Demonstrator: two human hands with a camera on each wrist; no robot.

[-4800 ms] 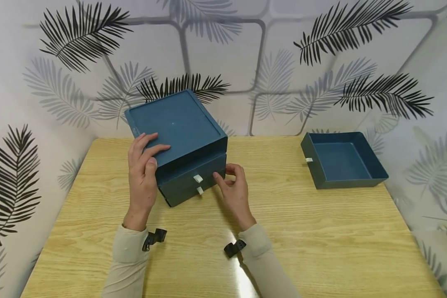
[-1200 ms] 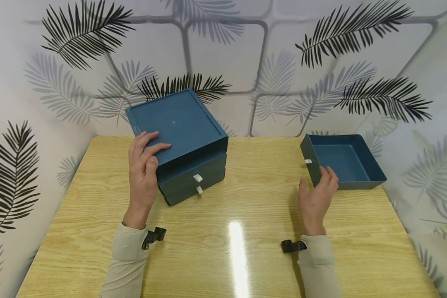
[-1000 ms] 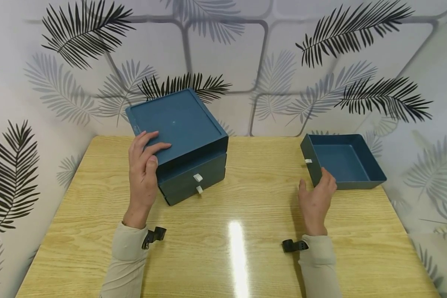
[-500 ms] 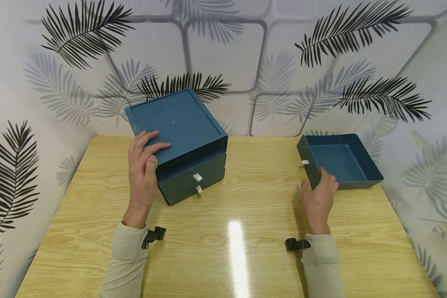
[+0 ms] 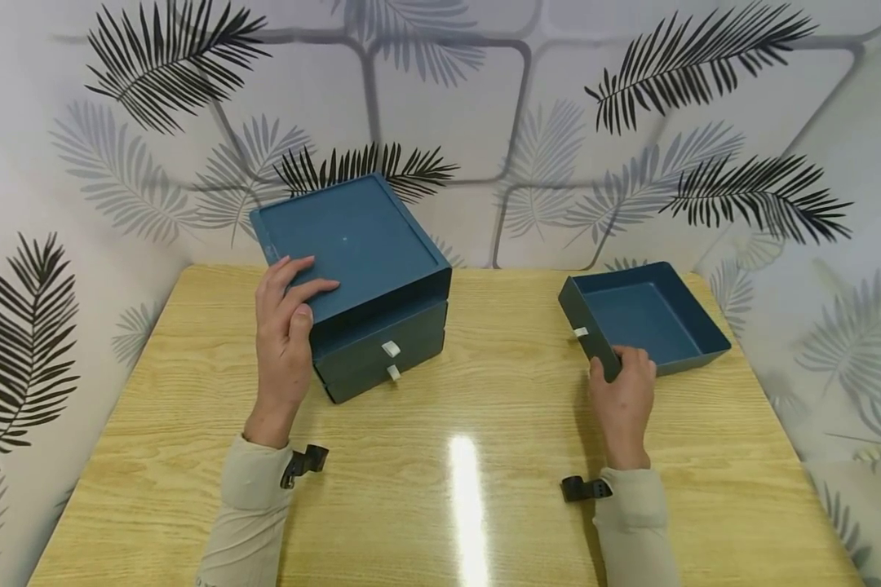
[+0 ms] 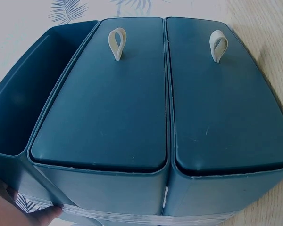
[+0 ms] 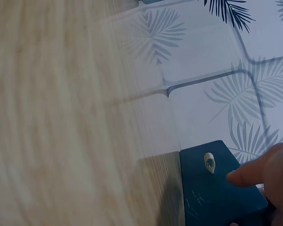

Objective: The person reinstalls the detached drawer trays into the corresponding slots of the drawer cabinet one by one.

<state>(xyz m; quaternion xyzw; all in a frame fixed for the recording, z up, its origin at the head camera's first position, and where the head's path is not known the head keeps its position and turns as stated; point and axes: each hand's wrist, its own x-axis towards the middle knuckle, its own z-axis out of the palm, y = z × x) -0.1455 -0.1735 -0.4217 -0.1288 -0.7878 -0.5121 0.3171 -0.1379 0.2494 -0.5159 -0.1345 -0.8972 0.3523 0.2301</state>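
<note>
A dark blue drawer cabinet (image 5: 345,244) stands at the left in the head view, its top bay hollow. Two closed drawer fronts with pale loop pulls, an upper front (image 6: 104,103) and a lower front (image 6: 226,103), fill the bays below. My left hand (image 5: 282,350) rests at the cabinet's left edge, fingers spread over the top. On the right, my right hand (image 5: 624,395) grips a loose blue drawer (image 5: 589,314) at the near corner of its front wall. The thumb lies on the outside of that front; the other fingertips are partly hidden inside.
A light wood table (image 5: 514,391) lies under everything. Behind it rises a leaf-patterned backdrop (image 5: 440,106). Bare wood separates the cabinet from the loose drawer.
My right hand went from the cabinet's front to the loose drawer and took hold of it. The drawer has since shifted left and turned slightly. My left hand stays on the cabinet.
</note>
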